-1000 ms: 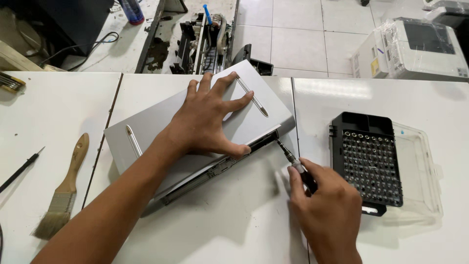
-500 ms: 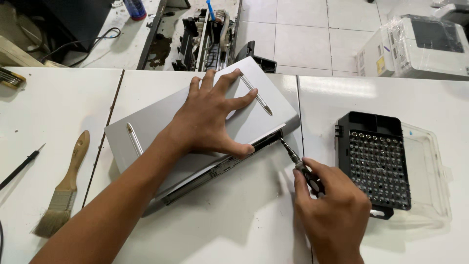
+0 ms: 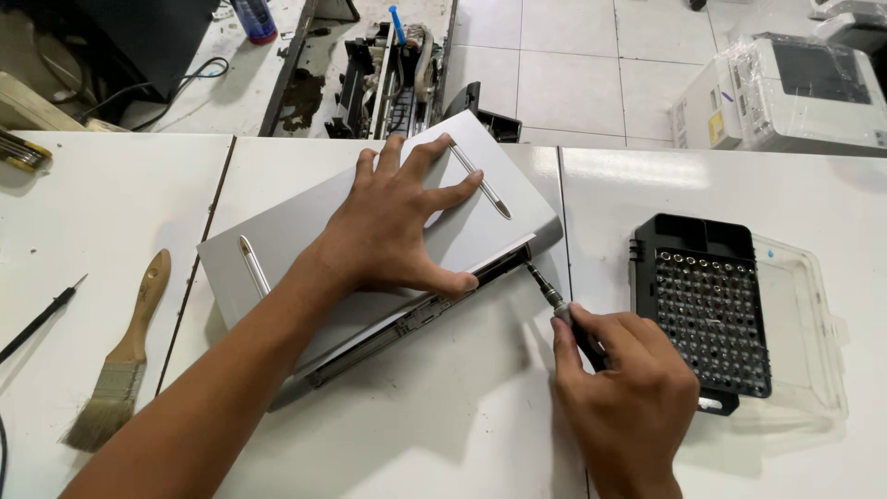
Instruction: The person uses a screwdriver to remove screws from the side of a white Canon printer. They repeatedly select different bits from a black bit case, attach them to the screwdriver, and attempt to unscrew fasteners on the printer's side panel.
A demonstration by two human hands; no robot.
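On the white tabletop (image 3: pixel 443 434) a grey laptop (image 3: pixel 305 240) lies tilted, base upward. The left hand (image 3: pixel 397 222) presses flat on it, fingers spread wide. The right hand (image 3: pixel 624 388) has its fingers curled tight around a screwdriver (image 3: pixel 554 300), tip at the laptop's hinge edge. Just right sits a black bit case (image 3: pixel 707 314); far left, a paintbrush (image 3: pixel 120 365).

A paintbrush (image 3: pixel 120 365) lies at eight o'clock on the white desk (image 3: pixel 443 434), with a thin black tool (image 3: pixel 42 319) beside it at nine. A wrapped printer (image 3: pixel 785 88) stands on the tiled floor (image 3: pixel 573 65) at two o'clock, and a blue bottle (image 3: pixel 254 18) sits at eleven.
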